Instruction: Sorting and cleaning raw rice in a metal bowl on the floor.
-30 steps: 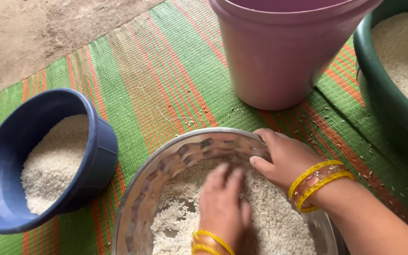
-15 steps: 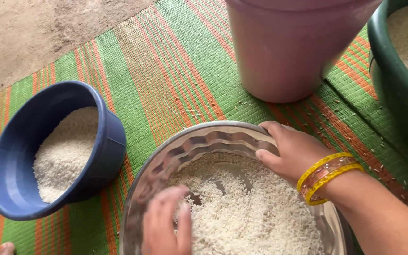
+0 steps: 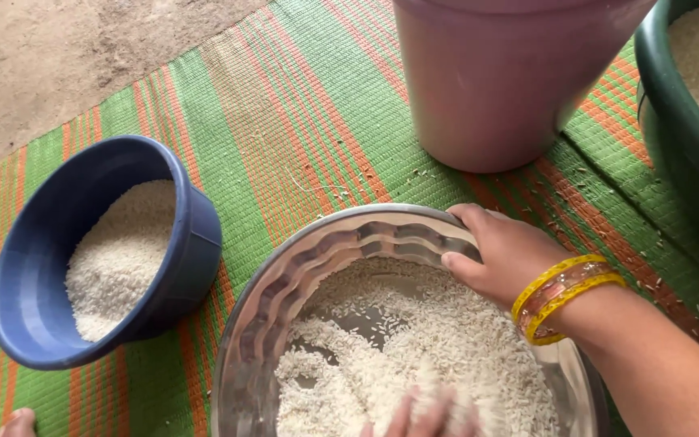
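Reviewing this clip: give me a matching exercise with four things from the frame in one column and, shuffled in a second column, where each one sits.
Things:
1. blue bowl
2. pink bucket
3. green tub
4. right hand

Places:
A. on the far rim of the steel basin
B. at the right edge of the view, holding rice
C. left of the basin, tilted, part full of rice
D. standing on the striped mat, beyond the basin

Pairs: 1-C, 2-D, 3-B, 4-A
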